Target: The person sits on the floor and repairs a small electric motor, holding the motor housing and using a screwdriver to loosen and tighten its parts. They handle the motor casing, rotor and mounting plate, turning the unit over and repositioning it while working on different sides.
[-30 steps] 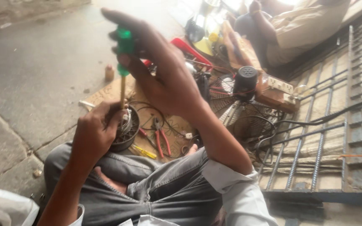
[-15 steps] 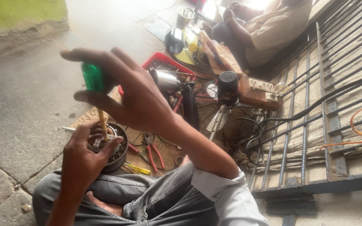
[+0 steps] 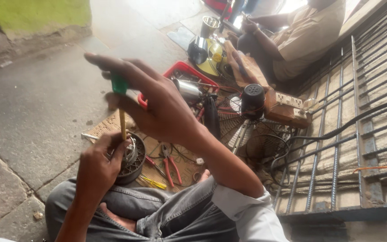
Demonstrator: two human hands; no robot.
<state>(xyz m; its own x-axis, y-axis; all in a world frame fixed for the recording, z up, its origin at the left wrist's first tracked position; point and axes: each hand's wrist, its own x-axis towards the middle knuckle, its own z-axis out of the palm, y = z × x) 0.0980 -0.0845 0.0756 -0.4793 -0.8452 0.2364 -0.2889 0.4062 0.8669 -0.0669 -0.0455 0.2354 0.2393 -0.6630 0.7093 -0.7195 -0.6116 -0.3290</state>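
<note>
Head view shows right hand (image 3: 157, 107) grasping a green-handled screwdriver (image 3: 120, 101) upright, while left hand (image 3: 99, 163) grips the round motor (image 3: 133, 159) below.

Around us on the concrete floor (image 3: 32, 103): red-handled pliers (image 3: 172, 165) and a yellow-handled tool (image 3: 154, 183) lie on a brown mat (image 3: 104, 127), near a small white plug (image 3: 199, 161). Beyond stand a red tray (image 3: 185, 71), a wire fan guard (image 3: 236, 123) with a black motor (image 3: 252, 96), and a wooden socket board (image 3: 287, 107). A seated person in a tan shirt (image 3: 305, 31) works beside a steel cup (image 3: 209, 26). A metal grille (image 3: 350, 134) lies to our right.
</note>
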